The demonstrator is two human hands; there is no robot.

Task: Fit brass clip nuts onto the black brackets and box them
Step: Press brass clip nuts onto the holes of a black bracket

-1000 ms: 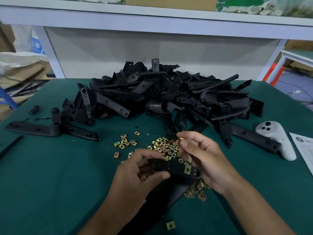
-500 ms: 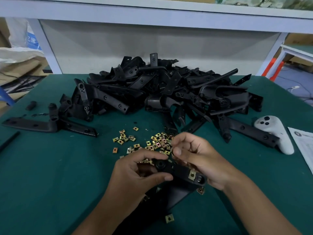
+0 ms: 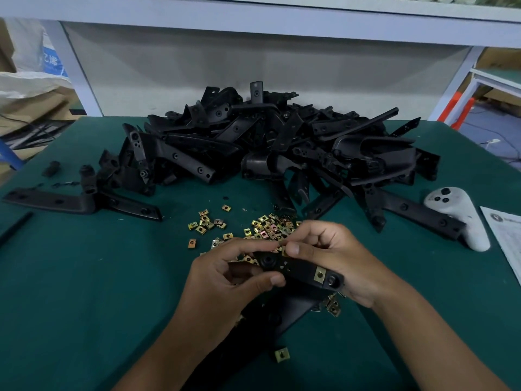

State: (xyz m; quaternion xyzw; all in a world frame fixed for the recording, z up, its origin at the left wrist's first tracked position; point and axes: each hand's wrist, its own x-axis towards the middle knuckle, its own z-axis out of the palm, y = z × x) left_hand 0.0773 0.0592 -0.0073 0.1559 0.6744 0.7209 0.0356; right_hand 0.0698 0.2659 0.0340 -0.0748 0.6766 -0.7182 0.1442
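While one nut (image 3: 319,275) already sits on the bracket (image 3: 298,270), the left hand (image 3: 222,280) grips its end and the right hand (image 3: 335,255) pinches another against it, just before the loose nuts (image 3: 267,228); pressing home likely comes next.

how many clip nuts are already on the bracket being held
1 shows: a brass clip nut near the held bracket's right end. The hands may hide another.

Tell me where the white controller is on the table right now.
In the head view the white controller lies on the green table at the right, its grip end against a long black bracket at the pile's edge, with a printed sheet just right of it.
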